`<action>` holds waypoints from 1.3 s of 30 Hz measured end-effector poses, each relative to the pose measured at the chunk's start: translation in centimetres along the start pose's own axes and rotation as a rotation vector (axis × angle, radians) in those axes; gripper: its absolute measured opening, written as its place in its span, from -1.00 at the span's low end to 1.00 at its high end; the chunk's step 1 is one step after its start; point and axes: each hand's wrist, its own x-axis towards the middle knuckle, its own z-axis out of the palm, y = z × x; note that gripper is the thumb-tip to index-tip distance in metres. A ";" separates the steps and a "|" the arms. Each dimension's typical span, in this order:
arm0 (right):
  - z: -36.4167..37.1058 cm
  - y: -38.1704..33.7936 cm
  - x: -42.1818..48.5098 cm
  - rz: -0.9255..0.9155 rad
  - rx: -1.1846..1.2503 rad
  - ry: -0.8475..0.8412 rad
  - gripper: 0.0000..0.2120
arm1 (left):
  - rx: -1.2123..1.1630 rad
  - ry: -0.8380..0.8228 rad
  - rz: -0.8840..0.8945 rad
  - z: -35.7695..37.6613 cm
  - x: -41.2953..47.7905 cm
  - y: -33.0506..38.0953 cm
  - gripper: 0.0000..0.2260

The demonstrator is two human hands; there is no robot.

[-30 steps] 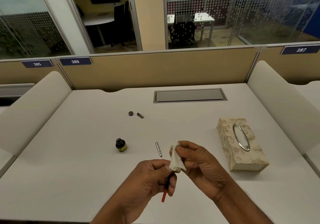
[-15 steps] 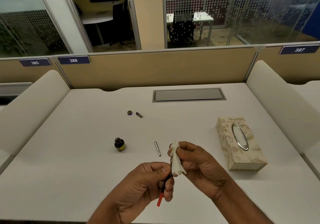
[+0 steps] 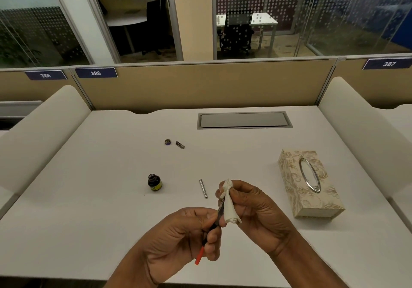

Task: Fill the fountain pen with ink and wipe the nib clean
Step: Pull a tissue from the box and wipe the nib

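Observation:
My left hand (image 3: pixel 185 235) grips the fountain pen section (image 3: pixel 219 210), a dark stem with a red end that sticks out below my fingers. My right hand (image 3: pixel 254 207) pinches a crumpled white tissue (image 3: pixel 229 205) wrapped around the pen's upper end, so the nib is hidden. The small ink bottle (image 3: pixel 154 182) stands uncapped on the white desk (image 3: pixel 89 198), left of my hands. A silver pen barrel (image 3: pixel 203 188) lies on the desk between the bottle and my right hand.
A patterned tissue box (image 3: pixel 310 182) sits to the right. A round bottle cap (image 3: pixel 167 141) and a short metal pen piece (image 3: pixel 180 145) lie further back. A grey cable hatch (image 3: pixel 244 120) is set into the desk's rear. Padded dividers flank both sides.
My hands stay together near the desk's front edge with little motion. More of the dark pen stem shows beside the tissue than before.

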 end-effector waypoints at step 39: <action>4.7 4.1 1.6 -0.213 -0.915 0.384 -0.94 | -0.343 0.745 0.477 -2.2 0.7 -0.4 -0.78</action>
